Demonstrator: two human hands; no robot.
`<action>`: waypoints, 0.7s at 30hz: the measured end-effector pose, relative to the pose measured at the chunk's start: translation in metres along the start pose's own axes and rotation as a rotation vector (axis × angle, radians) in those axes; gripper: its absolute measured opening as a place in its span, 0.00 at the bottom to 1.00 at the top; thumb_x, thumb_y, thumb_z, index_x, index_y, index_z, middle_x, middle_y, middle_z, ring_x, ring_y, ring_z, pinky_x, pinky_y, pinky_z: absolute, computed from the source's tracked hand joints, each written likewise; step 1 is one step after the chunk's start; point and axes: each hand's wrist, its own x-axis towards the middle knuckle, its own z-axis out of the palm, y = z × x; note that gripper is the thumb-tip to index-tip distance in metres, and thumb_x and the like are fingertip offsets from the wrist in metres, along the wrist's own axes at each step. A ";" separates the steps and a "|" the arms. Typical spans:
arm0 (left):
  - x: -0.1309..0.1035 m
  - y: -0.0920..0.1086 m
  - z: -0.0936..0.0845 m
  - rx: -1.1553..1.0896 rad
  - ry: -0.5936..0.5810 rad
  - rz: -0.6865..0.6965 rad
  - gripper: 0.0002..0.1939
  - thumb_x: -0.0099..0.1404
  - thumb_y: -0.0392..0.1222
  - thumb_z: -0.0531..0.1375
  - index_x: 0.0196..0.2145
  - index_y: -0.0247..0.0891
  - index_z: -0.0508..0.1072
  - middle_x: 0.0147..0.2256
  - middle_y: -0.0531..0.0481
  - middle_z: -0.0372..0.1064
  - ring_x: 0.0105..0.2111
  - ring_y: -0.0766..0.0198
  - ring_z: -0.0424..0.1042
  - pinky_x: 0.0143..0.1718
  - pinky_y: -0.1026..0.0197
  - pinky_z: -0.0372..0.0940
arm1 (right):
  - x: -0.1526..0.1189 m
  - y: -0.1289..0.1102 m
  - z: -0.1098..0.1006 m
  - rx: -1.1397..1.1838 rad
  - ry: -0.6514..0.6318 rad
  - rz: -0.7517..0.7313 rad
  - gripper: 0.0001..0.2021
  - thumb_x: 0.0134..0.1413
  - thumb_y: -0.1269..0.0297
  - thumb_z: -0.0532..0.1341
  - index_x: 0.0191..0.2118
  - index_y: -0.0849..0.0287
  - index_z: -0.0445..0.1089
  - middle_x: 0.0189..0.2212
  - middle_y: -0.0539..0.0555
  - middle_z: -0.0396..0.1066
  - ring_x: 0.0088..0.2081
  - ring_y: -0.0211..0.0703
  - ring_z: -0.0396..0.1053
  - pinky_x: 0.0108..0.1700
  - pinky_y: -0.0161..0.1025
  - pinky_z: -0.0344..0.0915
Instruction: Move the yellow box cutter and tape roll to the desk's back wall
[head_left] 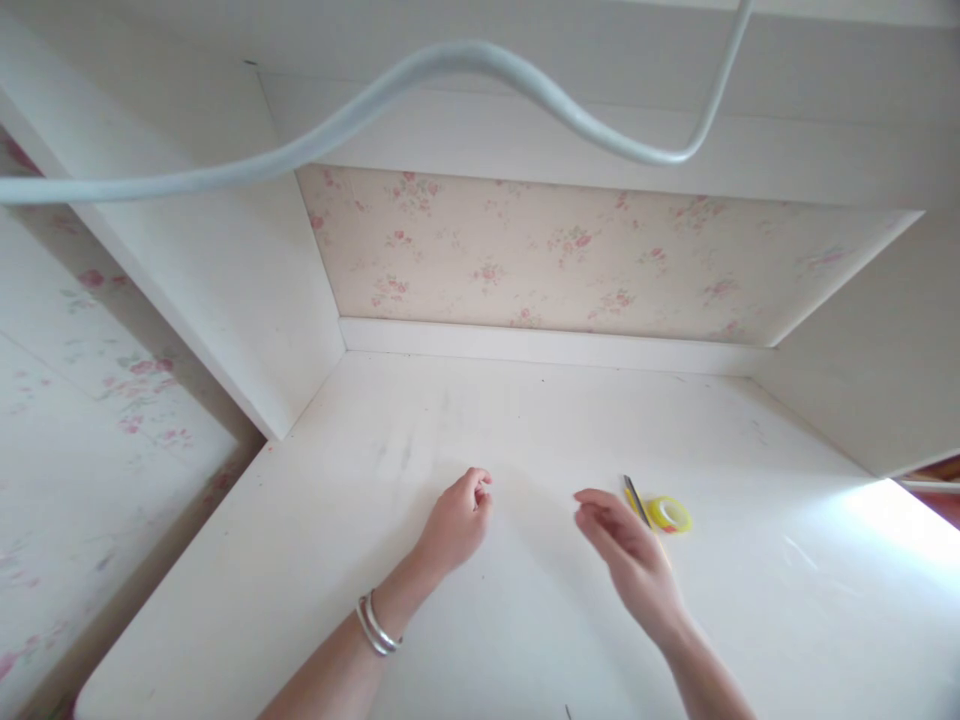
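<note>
Over the white desk, my left hand is curled into a loose fist, with two silver bangles on its wrist. Nothing shows between its fingers. To the right, my right hand has its fingers stretched out and the thumb a little apart, holding nothing. Just beyond that hand lies a slim black-and-yellow tool, which looks like a utility knife; the hand hides part of it. Touching or close beside it is a roll of yellow tape, lying flat.
The white desktop has grey smudges. White side panels and a shelf above enclose it, with floral wallpaper at the back. A pale cable hangs across the upper view. A small dark thing lies at the bottom edge.
</note>
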 end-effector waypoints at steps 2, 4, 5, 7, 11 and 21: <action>-0.002 0.002 0.000 0.026 -0.017 0.033 0.11 0.65 0.38 0.49 0.43 0.40 0.67 0.34 0.50 0.71 0.35 0.64 0.70 0.36 0.64 0.59 | -0.001 0.020 -0.048 -0.102 0.156 0.038 0.17 0.51 0.51 0.59 0.45 0.54 0.66 0.33 0.54 0.67 0.30 0.41 0.64 0.28 0.35 0.59; -0.005 0.003 0.001 0.051 -0.027 0.058 0.11 0.65 0.38 0.49 0.44 0.41 0.67 0.35 0.49 0.71 0.35 0.63 0.70 0.36 0.64 0.59 | 0.002 0.043 -0.092 -0.281 0.240 0.061 0.19 0.49 0.52 0.60 0.47 0.53 0.66 0.37 0.55 0.67 0.29 0.41 0.65 0.27 0.36 0.61; -0.005 0.004 0.001 0.063 -0.033 0.068 0.11 0.65 0.38 0.50 0.44 0.41 0.67 0.36 0.49 0.71 0.36 0.63 0.70 0.37 0.64 0.59 | 0.005 0.055 -0.110 -0.397 0.253 0.055 0.20 0.47 0.52 0.60 0.47 0.52 0.66 0.39 0.56 0.67 0.28 0.41 0.64 0.27 0.37 0.62; -0.007 0.005 0.002 0.082 -0.041 0.079 0.11 0.65 0.38 0.50 0.44 0.41 0.67 0.37 0.49 0.72 0.36 0.63 0.71 0.37 0.64 0.59 | 0.010 0.077 -0.136 -0.590 0.202 0.017 0.25 0.44 0.53 0.61 0.51 0.51 0.65 0.45 0.58 0.66 0.33 0.44 0.66 0.30 0.39 0.64; -0.008 0.006 0.003 0.121 -0.044 0.096 0.11 0.65 0.38 0.51 0.44 0.42 0.67 0.37 0.50 0.72 0.36 0.64 0.71 0.37 0.64 0.60 | 0.021 0.101 -0.150 -0.748 0.076 -0.054 0.32 0.45 0.50 0.62 0.57 0.52 0.61 0.52 0.59 0.64 0.42 0.48 0.68 0.37 0.41 0.67; -0.026 0.022 0.002 0.243 -0.135 0.274 0.13 0.63 0.44 0.55 0.46 0.43 0.66 0.40 0.52 0.69 0.39 0.63 0.69 0.41 0.62 0.62 | 0.025 0.084 -0.081 -0.871 0.077 -0.057 0.24 0.51 0.46 0.57 0.50 0.53 0.65 0.45 0.54 0.70 0.43 0.47 0.68 0.44 0.42 0.64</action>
